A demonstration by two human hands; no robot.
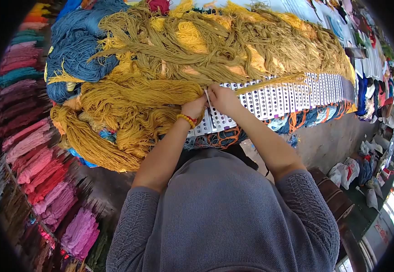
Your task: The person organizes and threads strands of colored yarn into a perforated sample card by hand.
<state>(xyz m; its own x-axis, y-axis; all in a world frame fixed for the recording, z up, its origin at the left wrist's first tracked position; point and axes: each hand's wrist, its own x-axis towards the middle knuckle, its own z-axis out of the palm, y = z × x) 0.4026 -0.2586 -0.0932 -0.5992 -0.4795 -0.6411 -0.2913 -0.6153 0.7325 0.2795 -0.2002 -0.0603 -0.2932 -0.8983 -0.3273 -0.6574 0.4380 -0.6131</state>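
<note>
My left hand (pixel 194 109), with a yellow beaded bracelet at its wrist, is at the looped end of a mustard yarn hank (pixel 160 92). My right hand (pixel 224 99) meets it from the other side, fingers bent in a pinch. Between the two hands stands a thin white card edge (pixel 208 98), which both seem to grip; the left fingertips are partly hidden. Under and beside my hands runs a long row of white cards with punched holes (pixel 274 99). Some thin yellow strands (pixel 272 83) lie across the row to the right of my hand.
Olive and gold yarn (pixel 233 43) is heaped behind the cards, with blue yarn (pixel 77 54) at the far left. Orange and blue threads (pixel 296 119) hang along the front edge. Pink and red hanks (pixel 38 170) line the left side. White bags (pixel 346 172) lie at the right.
</note>
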